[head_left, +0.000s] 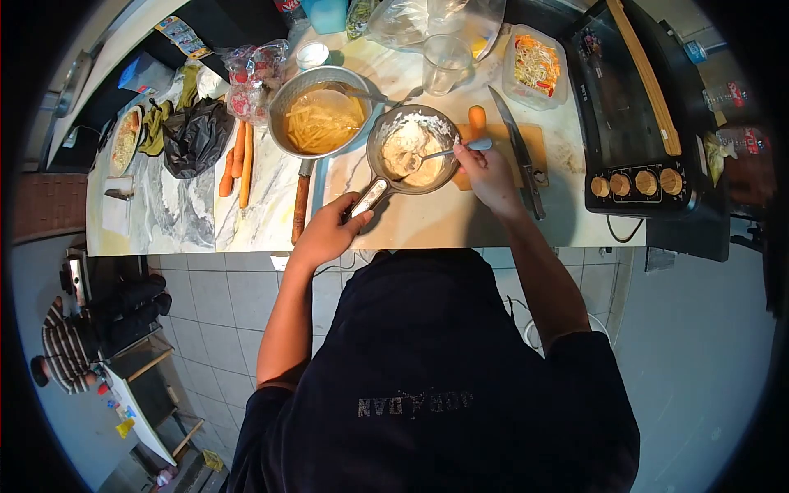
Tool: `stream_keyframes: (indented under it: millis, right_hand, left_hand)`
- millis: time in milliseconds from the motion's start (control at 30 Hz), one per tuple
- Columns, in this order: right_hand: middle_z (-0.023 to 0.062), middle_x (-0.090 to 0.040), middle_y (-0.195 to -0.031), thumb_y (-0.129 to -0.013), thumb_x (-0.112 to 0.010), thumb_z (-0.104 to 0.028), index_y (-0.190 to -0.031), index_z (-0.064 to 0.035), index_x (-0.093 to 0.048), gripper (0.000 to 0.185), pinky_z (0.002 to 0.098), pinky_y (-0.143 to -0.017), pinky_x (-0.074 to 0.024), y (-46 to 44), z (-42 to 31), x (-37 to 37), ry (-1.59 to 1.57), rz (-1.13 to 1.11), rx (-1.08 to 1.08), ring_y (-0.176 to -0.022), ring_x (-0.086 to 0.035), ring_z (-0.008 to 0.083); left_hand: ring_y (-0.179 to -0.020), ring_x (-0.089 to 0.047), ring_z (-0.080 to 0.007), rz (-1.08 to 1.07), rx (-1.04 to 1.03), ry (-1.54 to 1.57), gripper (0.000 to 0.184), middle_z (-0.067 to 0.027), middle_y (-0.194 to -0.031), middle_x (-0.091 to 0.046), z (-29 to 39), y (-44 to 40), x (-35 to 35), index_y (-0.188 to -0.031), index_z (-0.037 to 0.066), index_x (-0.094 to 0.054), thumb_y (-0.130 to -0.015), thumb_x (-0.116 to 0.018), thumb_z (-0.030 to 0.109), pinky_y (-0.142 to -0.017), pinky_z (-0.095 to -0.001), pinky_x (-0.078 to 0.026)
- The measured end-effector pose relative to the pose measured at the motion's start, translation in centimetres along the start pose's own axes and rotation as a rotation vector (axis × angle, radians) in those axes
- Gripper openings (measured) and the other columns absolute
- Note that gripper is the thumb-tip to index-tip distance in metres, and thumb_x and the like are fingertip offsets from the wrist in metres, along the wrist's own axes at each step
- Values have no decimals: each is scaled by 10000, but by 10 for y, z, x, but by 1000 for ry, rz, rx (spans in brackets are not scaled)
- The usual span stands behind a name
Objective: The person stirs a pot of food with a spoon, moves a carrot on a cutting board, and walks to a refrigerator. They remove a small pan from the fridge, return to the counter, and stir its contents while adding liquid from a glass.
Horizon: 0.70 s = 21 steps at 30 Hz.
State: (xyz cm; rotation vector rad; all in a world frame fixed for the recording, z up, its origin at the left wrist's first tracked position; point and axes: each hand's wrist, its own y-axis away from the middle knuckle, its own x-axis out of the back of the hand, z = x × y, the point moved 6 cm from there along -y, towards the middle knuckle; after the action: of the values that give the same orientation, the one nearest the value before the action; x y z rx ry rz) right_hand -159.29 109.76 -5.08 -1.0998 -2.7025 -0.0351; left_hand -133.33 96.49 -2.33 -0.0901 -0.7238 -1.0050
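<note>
My left hand [333,233] is wrapped round the handle [370,199] of a small grey pan [454,168]. Inside the pan lies a pale, lumpy mixture [403,154] with white powder at its upper edge. My right hand [491,178] grips the blue handle of a spoon [475,145], whose end is in the mixture. Behind my right hand is an orange cutting board [532,144] bearing a piece of carrot [477,117] and a large knife [519,146]. Left of the pan stands a bigger pot [277,135] with pale strips in liquid.
Whole carrots [245,164] and a black plastic bag [196,135] lie at the left. A clear cup [446,62] and a tub of shredded vegetables [536,70] stand behind. An oven [629,107] is at the right. Another person [70,345] is at far left.
</note>
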Motion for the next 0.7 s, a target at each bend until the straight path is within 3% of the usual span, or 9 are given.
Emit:
stream_keyframes:
  millis: [233,400,467,567,700]
  right_hand:
    - [26,-579,-693,-898,-659,-270,-806,-10,-571,290,274,-580,-447,-10,1,-5,-65,20,-96,-630,-576,116]
    - [23,-582,-702,-905,-613,-285,-808,-12,-581,291,281,-581,-448,-18,5,-7,94,-37,-90,-631,-564,117]
    - [35,-583,-680,-892,-609,-310,-782,0,-572,331,297,-576,-451,-19,8,-8,139,-48,-52,-625,-576,128]
    - [39,-579,-666,-896,-600,-334,-789,-7,-578,345,304,-576,-450,-7,0,-12,-26,-44,-133,-624,-576,128]
    - [31,-577,-681,-903,-610,-359,-804,-9,-582,365,303,-570,-446,-5,13,-13,81,-59,-147,-614,-565,124]
  left_hand:
    - [-719,-591,-111,-26,9,12,355,-52,-784,-608,-1,-5,-3,-1166,-25,-559,-945,-636,242,-657,-274,-458]
    - [-656,-538,-98,1,119,134,331,-44,-725,-561,8,-4,-10,-1052,-20,-582,-924,-659,274,-589,-283,-425]
    - [-566,-438,-95,173,-61,-79,335,-26,-662,-499,12,-5,-5,-943,-8,-593,-906,-684,312,-534,-293,-372]
    - [-534,-360,-99,157,-8,-22,353,-10,-629,-457,15,4,-2,-903,-1,-606,-891,-703,337,-511,-304,-337]
    - [-544,-400,-91,157,-40,-16,364,-8,-620,-471,0,10,-9,-932,-1,-608,-892,-706,347,-517,-298,-355]
